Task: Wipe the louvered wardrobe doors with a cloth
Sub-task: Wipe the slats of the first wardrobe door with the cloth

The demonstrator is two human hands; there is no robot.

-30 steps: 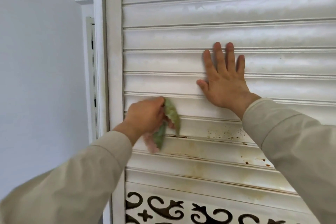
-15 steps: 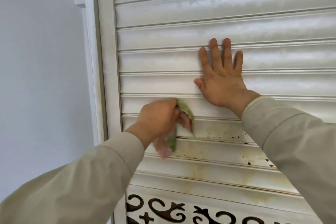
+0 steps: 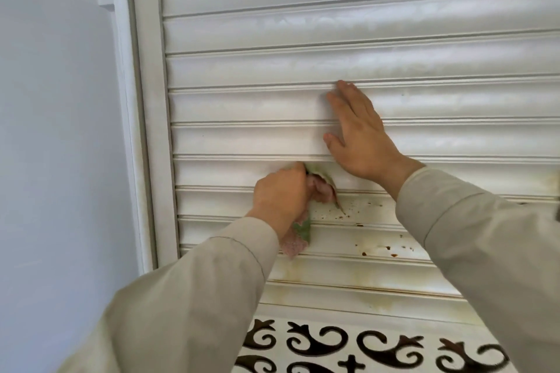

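Cloth [image 3: 304, 225]: bunched, hanging downward, mostly hidden inside the gripping left hand [image 3: 280, 191].
Right hand [image 3: 360, 136]: flat, fingers straight, pressing the slats [image 3: 242, 106].
Slats: run horizontally.

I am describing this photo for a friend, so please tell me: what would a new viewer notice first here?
First, the two hands on the white slatted door: the left hand grips a green and pink cloth against a slat, the right hand lies flat above it. Next, the brown spots right of the cloth, and the dark scroll pattern at the bottom.

Left hand [image 3: 280, 191] fisted, fingers curled; right hand [image 3: 360, 136] flat
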